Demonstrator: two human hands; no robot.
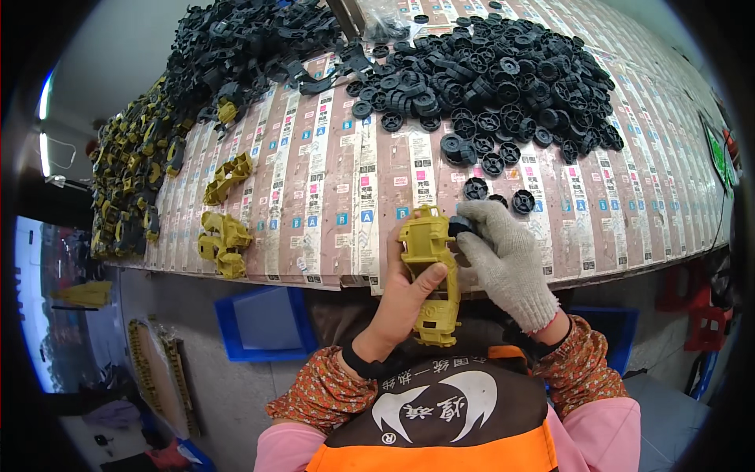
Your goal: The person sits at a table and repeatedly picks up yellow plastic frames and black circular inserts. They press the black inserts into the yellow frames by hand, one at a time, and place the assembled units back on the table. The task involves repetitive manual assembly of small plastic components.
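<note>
Bare, my left hand (395, 305) grips a yellow plastic toy-vehicle chassis (427, 242) at the table's near edge, thumb across its middle. The chassis is held lengthwise, its lower end hanging toward my apron. My right hand (510, 266), in a pale knit glove, pinches a small black wheel (458, 226) against the chassis's upper right side. The fingers partly cover this wheel, so I cannot tell whether it is seated. Just beyond the glove lie loose black wheels (476, 188). Two more yellow chassis pieces (225, 241) rest together on the left, with another yellow piece (229, 178) behind them.
A big heap of black wheels (511, 79) covers the back right. Black plastic parts (236, 47) are piled at the back left, beside stacked yellow-and-black assemblies (134, 181). Below the table edge stands a blue crate (228, 330); a red stool (708, 326) is far right.
</note>
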